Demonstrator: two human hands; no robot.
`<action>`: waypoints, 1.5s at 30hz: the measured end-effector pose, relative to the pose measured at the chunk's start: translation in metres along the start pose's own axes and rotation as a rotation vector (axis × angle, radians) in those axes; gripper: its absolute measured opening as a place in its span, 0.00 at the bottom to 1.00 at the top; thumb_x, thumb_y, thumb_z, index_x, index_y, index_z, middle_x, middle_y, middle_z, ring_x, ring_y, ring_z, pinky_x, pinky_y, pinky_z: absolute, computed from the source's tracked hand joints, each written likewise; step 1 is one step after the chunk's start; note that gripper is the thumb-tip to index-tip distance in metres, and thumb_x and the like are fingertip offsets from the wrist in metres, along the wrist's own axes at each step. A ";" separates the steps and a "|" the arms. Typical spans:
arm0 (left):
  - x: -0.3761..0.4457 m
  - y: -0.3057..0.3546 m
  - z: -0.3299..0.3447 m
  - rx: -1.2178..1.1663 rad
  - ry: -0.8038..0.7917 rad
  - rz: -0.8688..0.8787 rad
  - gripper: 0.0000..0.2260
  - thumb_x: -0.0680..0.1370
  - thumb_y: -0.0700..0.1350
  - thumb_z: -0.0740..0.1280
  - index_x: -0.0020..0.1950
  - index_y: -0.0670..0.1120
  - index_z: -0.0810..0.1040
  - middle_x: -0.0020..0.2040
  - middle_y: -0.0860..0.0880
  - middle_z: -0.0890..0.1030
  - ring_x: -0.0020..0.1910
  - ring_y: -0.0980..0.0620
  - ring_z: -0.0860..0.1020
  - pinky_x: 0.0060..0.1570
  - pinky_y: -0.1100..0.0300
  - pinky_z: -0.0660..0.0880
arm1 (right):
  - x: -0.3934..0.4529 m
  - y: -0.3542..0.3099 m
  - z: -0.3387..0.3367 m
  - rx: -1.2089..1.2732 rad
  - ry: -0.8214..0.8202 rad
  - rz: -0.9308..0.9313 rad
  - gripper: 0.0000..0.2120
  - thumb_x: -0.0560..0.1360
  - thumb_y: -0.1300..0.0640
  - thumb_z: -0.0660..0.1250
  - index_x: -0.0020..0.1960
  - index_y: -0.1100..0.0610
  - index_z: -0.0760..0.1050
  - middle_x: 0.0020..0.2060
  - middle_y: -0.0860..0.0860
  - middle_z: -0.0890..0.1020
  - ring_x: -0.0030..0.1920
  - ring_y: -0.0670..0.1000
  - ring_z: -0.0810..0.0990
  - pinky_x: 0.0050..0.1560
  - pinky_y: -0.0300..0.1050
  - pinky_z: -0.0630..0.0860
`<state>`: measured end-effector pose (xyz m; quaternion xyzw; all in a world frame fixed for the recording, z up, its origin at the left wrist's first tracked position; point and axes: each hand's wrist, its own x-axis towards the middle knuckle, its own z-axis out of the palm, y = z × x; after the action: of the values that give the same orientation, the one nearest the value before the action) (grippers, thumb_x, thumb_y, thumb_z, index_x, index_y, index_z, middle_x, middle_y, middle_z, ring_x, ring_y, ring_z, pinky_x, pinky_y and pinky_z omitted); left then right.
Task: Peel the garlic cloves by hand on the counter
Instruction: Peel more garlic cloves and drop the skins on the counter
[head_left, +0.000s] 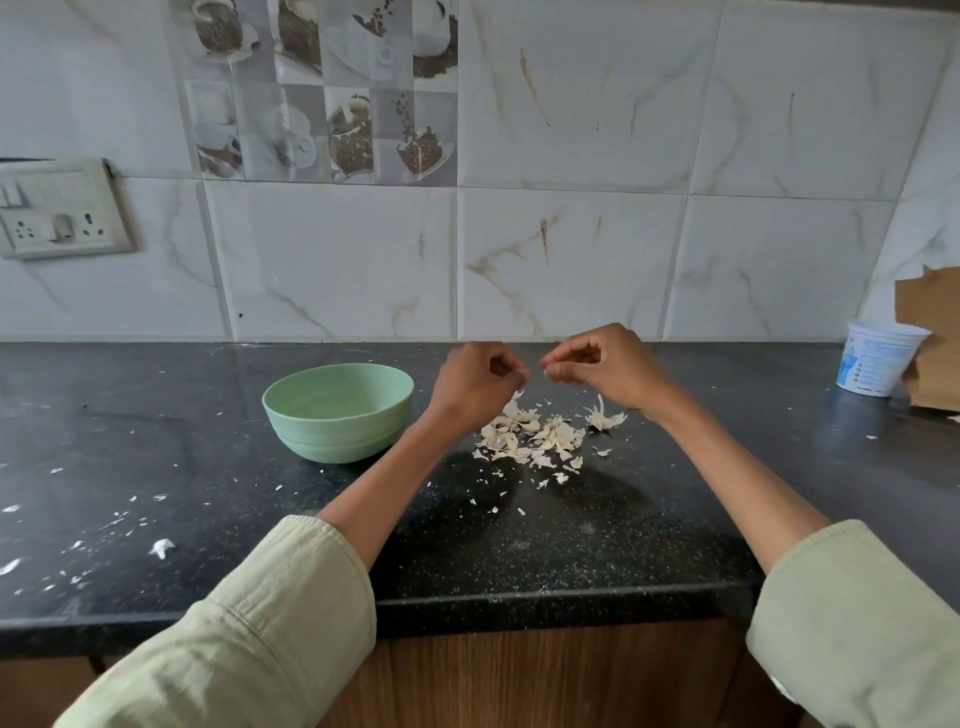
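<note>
My left hand (475, 382) and my right hand (602, 366) are raised close together above the black counter (208, 467), fingers curled and pinched. Something small sits between the fingertips; a pale bit shows at my right thumb, but I cannot tell whether it is a clove or a skin. Below the hands lies a pile of garlic cloves and papery skins (535, 434). A split piece of garlic bulb (602, 415) lies just right of the pile, under my right wrist.
A pale green bowl (337, 410) stands left of my left hand. A white plastic tub (878, 361) and torn cardboard (930, 338) are at the far right by the tiled wall. Skin flecks litter the counter at the left. A switch socket (60, 210) hangs on the wall.
</note>
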<state>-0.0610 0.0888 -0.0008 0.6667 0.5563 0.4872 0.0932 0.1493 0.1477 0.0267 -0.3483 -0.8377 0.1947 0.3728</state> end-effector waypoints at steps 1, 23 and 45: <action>0.001 -0.003 0.001 0.025 -0.006 -0.003 0.02 0.79 0.45 0.74 0.48 0.48 0.86 0.44 0.54 0.86 0.46 0.55 0.84 0.54 0.51 0.82 | 0.000 0.004 0.004 -0.107 -0.018 0.011 0.07 0.74 0.56 0.79 0.51 0.51 0.87 0.41 0.46 0.88 0.42 0.43 0.86 0.49 0.42 0.83; 0.003 -0.008 0.010 -0.346 -0.160 -0.239 0.29 0.88 0.61 0.52 0.54 0.43 0.87 0.50 0.48 0.89 0.53 0.51 0.86 0.62 0.55 0.77 | -0.001 0.001 0.021 -0.411 0.022 -0.071 0.04 0.75 0.58 0.79 0.46 0.54 0.84 0.38 0.41 0.83 0.40 0.38 0.81 0.49 0.42 0.83; 0.000 -0.002 0.007 -0.067 -0.139 -0.107 0.13 0.86 0.48 0.64 0.57 0.44 0.86 0.51 0.50 0.88 0.55 0.52 0.85 0.56 0.59 0.78 | 0.000 0.005 0.026 -0.555 -0.147 0.059 0.04 0.75 0.56 0.79 0.48 0.56 0.86 0.40 0.43 0.83 0.41 0.37 0.77 0.55 0.41 0.76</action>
<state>-0.0572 0.0924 -0.0063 0.6648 0.5667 0.4523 0.1797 0.1321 0.1500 0.0071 -0.4460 -0.8734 -0.0063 0.1956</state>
